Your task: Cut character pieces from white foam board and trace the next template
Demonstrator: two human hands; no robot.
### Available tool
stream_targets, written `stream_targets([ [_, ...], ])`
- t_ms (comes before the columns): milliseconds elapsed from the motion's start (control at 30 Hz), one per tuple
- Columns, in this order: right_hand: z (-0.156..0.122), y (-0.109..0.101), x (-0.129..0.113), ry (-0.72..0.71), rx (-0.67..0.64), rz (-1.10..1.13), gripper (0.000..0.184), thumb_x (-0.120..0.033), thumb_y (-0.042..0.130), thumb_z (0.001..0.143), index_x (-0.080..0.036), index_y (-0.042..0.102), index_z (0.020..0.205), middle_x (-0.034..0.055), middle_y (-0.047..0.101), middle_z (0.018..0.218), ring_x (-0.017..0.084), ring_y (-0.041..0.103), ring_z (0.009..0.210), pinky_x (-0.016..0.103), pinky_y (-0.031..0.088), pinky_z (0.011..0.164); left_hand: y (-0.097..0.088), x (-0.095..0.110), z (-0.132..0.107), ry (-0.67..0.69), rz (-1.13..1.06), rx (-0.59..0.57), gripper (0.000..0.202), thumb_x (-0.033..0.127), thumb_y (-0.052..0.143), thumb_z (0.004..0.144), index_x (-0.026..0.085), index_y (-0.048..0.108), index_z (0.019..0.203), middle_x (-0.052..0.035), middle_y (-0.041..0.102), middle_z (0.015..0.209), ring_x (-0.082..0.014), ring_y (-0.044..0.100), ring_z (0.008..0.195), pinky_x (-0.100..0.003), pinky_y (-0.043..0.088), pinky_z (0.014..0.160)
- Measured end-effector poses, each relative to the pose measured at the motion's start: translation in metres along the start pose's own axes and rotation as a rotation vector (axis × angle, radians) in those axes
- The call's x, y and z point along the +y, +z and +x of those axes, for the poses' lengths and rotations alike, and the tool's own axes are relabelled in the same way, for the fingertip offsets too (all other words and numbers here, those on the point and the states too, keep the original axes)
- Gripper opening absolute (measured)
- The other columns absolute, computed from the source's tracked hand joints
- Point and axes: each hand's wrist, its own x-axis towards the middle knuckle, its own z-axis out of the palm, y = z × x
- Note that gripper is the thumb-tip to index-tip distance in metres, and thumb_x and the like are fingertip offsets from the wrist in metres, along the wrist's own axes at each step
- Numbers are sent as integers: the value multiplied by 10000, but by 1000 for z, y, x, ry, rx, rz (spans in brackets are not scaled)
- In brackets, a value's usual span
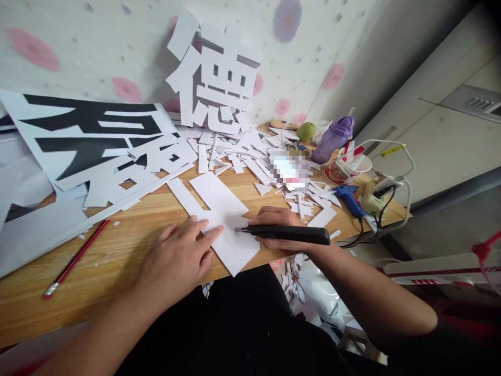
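Decent bare surface around the red pencil, then the left hand is palm-down on the white board, fingers spread, gripping nothing; the board's corner reaches the near edge. Right hand is clenched around a black cutter, tip at the board, scraps crowding beyond, one pixelated patch unreadable.

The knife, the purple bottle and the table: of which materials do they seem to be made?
Knife: dull black handle, probably plastic; the thin greyish tip looks like metal.
Bottle: likely plastic, since the purple surface has a soft sheen.
Table: wood grain and a smooth finish, though it could be printed laminate.
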Motion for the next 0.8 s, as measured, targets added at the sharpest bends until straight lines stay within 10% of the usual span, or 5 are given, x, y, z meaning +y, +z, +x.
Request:
stream_targets([
  [800, -35, -16, 16, -69, -26, 6, 356, -352, 649, 883, -185, 646, 1198, 72, 641, 926, 168, 607, 818, 282, 487, 740, 1, -4, 0, 57, 56, 5, 418, 239, 421, 909, 222, 639, 1266, -149, 636, 1271, -335, 588, 1182, -529, 479, 900],
])
